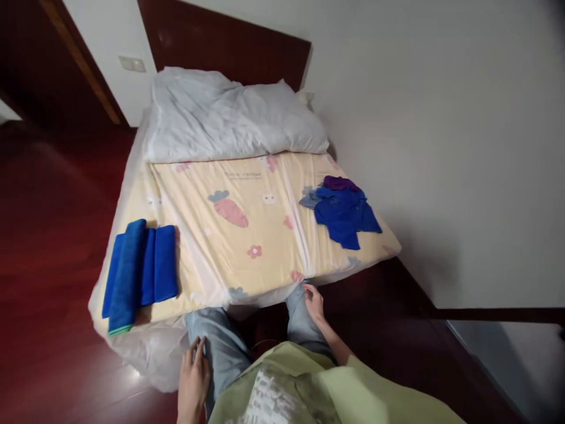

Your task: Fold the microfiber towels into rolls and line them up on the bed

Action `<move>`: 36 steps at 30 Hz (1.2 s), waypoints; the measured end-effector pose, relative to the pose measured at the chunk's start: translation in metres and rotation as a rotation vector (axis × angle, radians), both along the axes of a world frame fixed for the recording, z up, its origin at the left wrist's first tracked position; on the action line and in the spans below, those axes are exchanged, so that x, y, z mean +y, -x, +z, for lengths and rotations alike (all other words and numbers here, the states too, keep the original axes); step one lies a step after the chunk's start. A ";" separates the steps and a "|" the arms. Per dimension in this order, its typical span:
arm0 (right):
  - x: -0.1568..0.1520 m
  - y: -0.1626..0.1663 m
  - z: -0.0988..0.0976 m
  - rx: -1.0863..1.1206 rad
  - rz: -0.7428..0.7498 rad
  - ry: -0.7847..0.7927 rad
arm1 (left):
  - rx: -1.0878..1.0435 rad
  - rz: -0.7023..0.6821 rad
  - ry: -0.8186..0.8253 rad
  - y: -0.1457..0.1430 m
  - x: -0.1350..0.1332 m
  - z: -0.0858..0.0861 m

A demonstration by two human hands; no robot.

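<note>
I stand at the foot of a bed (247, 235) covered by a yellow sheet with carrot and flower prints. My left hand (193, 377) hangs by my left thigh, fingers loosely apart, holding nothing. My right hand (314, 301) rests on my right knee near the bed's edge, fingers relaxed and empty. Folded blue towels (140, 268) lie at the near left corner of the bed. A crumpled pile of blue cloths (344, 211) with a purple piece on top sits at the right side. Neither hand touches the towels or the cloths.
A rumpled white duvet (229, 118) lies across the head of the bed against a dark wooden headboard (220, 44). A white wall (441, 147) runs along the right side. Dark red wooden floor (53, 235) surrounds the bed on the left.
</note>
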State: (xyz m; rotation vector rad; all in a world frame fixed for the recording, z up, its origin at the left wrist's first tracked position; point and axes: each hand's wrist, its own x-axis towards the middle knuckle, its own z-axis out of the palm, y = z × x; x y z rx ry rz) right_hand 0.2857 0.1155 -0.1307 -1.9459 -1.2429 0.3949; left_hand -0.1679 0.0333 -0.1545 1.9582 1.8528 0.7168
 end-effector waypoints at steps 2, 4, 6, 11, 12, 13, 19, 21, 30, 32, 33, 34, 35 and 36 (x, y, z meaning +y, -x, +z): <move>0.009 -0.017 0.003 0.031 0.022 -0.044 | 0.070 -0.071 -0.058 -0.001 0.014 0.005; 0.021 -0.030 0.006 0.058 0.029 -0.080 | 0.150 -0.124 -0.092 -0.006 0.019 0.014; 0.035 -0.041 0.008 0.102 0.002 -0.111 | 0.231 -0.138 -0.106 -0.017 0.017 0.022; 0.067 -0.087 0.008 0.244 -0.066 -0.171 | 0.401 -0.075 -0.090 -0.064 -0.007 0.026; 0.073 -0.100 0.008 0.253 -0.089 -0.167 | 0.435 -0.074 -0.069 -0.075 -0.011 0.026; 0.078 -0.112 0.008 0.256 -0.116 -0.163 | 0.464 -0.088 -0.038 -0.084 -0.015 0.027; 0.115 -0.192 0.022 0.222 -0.228 -0.186 | 0.463 -0.240 0.206 -0.117 -0.010 0.041; 0.133 -0.216 0.031 0.197 -0.240 -0.159 | 0.433 -0.269 0.244 -0.120 -0.006 0.044; 0.203 -0.273 0.065 0.293 -0.368 0.096 | 0.208 -0.296 0.242 -0.120 -0.011 0.031; 0.209 -0.274 0.066 0.306 -0.376 0.098 | 0.183 -0.279 0.246 -0.119 -0.010 0.029; 0.211 -0.274 0.067 0.299 -0.372 0.087 | 0.178 -0.272 0.249 -0.118 -0.010 0.028; 0.213 -0.274 0.069 0.292 -0.368 0.074 | 0.175 -0.267 0.253 -0.117 -0.010 0.027; 0.213 -0.272 0.071 0.283 -0.361 0.060 | 0.171 -0.262 0.258 -0.117 -0.009 0.027; 0.213 -0.270 0.073 0.274 -0.352 0.047 | 0.165 -0.258 0.262 -0.117 -0.008 0.026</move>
